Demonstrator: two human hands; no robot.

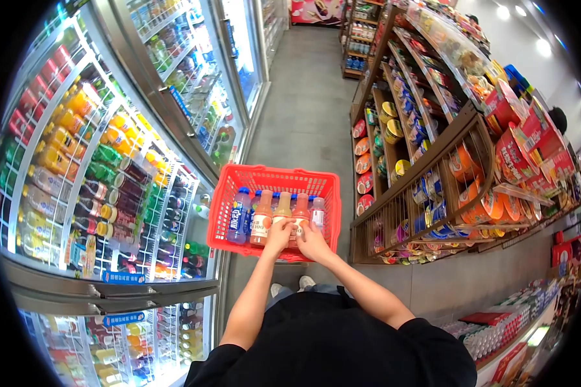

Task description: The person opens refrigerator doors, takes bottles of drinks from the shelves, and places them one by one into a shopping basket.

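Observation:
Both hands are over a red plastic basket [274,175] that holds several drink bottles. My left hand [279,233] has its fingers bent round the middle bottle [282,205], which has yellowish contents. Beside it, my right hand [310,237] grips a bottle with pinkish-orange contents [301,205]. The fingertips of the two hands nearly meet over the labels. Left of my left hand stands another pinkish-orange bottle [261,216], and blue-labelled bottles [238,216] fill the basket's left side. A small clear-topped bottle [317,213] with a pale label stands at the right.
Glass-door drink coolers [110,174] line the left side, full of bottles. On the right, shelves [426,187] hold cup noodles and packets. A grey floor aisle [301,97] runs ahead between them. Stacked goods [497,332] are at the lower right.

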